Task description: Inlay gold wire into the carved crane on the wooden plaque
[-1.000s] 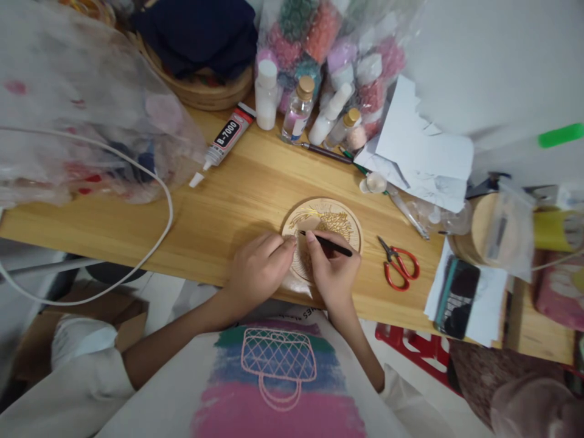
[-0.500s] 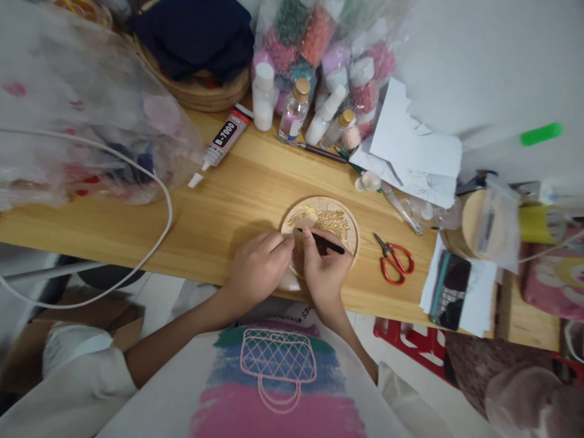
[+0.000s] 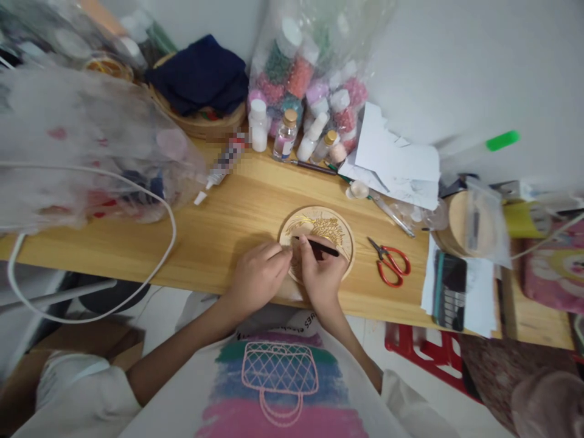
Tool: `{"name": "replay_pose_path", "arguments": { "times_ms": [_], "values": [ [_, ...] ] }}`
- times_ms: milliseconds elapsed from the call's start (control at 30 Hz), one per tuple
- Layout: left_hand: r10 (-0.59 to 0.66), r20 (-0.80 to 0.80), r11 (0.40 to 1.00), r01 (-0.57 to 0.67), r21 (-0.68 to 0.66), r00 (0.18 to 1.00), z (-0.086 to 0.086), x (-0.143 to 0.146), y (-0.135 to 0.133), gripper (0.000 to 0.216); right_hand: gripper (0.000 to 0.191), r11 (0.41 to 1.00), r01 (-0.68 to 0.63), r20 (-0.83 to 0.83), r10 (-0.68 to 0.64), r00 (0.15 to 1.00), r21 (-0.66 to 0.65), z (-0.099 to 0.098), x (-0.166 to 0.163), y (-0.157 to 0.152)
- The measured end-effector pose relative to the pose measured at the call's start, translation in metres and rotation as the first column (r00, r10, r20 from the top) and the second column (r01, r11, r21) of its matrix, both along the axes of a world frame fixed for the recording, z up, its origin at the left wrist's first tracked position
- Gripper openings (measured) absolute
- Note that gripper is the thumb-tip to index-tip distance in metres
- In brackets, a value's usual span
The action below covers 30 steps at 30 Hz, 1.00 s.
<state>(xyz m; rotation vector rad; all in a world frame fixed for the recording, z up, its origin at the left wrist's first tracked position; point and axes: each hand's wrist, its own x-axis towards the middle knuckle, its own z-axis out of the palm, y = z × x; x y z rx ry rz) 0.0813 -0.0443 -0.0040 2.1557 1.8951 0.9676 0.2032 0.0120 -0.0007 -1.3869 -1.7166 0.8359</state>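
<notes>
A round wooden disc with a gold design lies near the front edge of the wooden table. My right hand rests on the disc, pinching a thin black tool that lies across it, tip pointing left. My left hand is curled at the disc's left rim, fingertips pressed against the edge near the tool's tip. The lower part of the disc is hidden under both hands.
Red-handled scissors lie right of the disc. Behind stand small bottles, a glue tube, bagged bead jars, paper scraps and a basket with dark cloth. A plastic bag and white cable fill the left; a phone lies right.
The view tilted up, showing more of the wall. Both hands stayed on the disc, with the tool shifting only slightly.
</notes>
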Motion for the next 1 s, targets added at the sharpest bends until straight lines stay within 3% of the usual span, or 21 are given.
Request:
{"name": "replay_pose_path", "arguments": {
  "times_ms": [433,667,1000],
  "values": [
    [0.056,-0.013,0.996,-0.055,0.069,0.998,-0.0038,0.0009,-0.0004,0.02,0.017,1.0,-0.026,-0.029,0.026,0.999,-0.012,0.0049,0.0009,0.0001],
    [0.073,-0.009,0.995,-0.072,0.066,0.997,-0.0055,0.0014,-0.0003,0.025,0.016,0.997,0.069,-0.082,-0.07,0.994,-0.017,0.0044,0.0035,-0.0001],
    [0.063,-0.004,0.997,-0.063,0.05,0.998,-0.0046,0.0014,-0.001,0.022,0.013,0.996,0.089,-0.072,-0.087,0.994,0.023,0.0083,0.0084,-0.0004]
  ]
}}
